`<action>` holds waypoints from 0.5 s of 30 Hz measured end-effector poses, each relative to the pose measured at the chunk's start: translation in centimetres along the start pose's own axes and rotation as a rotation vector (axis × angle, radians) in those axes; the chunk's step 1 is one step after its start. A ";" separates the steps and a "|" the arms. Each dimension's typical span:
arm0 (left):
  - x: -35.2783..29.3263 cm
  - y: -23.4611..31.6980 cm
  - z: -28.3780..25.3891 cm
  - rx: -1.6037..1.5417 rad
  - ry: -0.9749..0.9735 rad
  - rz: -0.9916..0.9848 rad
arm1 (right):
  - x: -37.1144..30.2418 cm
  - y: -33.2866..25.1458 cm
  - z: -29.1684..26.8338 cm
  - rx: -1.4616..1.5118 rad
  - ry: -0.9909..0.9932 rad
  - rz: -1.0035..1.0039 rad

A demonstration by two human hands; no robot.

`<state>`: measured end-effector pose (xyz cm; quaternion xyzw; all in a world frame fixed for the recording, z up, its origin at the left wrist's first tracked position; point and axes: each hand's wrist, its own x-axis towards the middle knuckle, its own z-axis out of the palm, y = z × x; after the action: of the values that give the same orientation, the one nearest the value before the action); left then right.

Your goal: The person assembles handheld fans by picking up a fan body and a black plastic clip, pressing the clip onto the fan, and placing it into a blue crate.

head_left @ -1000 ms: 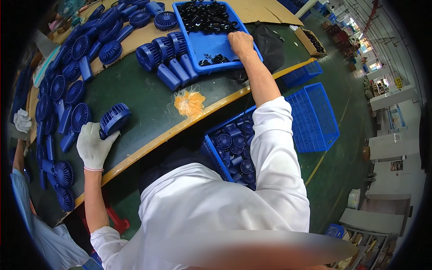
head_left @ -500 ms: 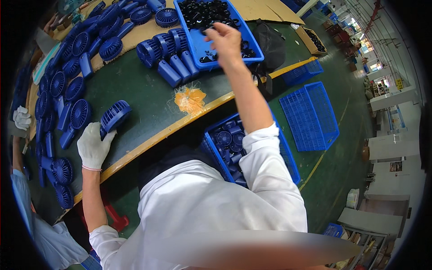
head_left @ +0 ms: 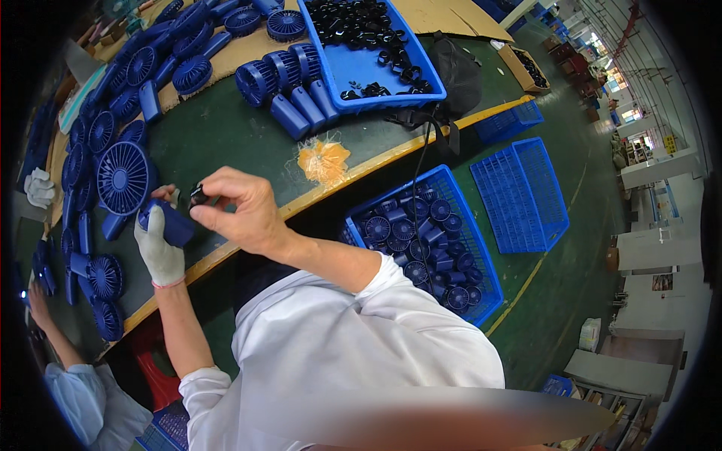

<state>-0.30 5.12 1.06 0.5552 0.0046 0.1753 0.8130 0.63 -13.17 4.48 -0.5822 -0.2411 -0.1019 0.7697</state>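
My left hand (head_left: 161,252), in a white glove, grips a blue handheld fan (head_left: 124,179) by its handle, with the round grille toward the far left. Close to that handle is my bare right hand (head_left: 247,210), whose thumb and fingers pinch a small glossy black part (head_left: 198,196). The black part is apart from the fan, and its exact shape is partly hidden by the fingers. Many more blue fans (head_left: 101,276) lie along the left of the green table. Similar black parts (head_left: 361,26) are heaped in a blue tray (head_left: 346,71) at the back.
Several fans (head_left: 289,71) stand in a row beside the tray. An orange patch (head_left: 323,161) lies near the table's yellow edge. Below, a blue basket (head_left: 477,239) holds fans; another basket (head_left: 519,195) is farther right. A black bag (head_left: 456,75) sits beside the tray. A co-worker's arm (head_left: 56,331) is at left.
My right hand has come from the tray to the fan, bringing a black part. The left hand has turned the fan, so its grille now faces up and the handle points toward my right hand.
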 end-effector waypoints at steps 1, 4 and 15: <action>-0.7 0.3 1.1 0.007 -0.014 0.002 | -0.3 -0.3 0.3 0.028 -0.018 0.036; -2.1 1.0 1.1 0.100 0.021 -0.006 | -0.9 -1.1 1.2 0.104 -0.035 0.046; -3.9 1.5 1.6 0.592 -0.008 0.055 | -1.7 -0.7 1.2 0.400 -0.076 0.369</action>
<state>-4.04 2.98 2.30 0.7687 0.0373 0.1860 0.6108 -1.45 -12.45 4.49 -0.4560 -0.1750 0.1115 0.8654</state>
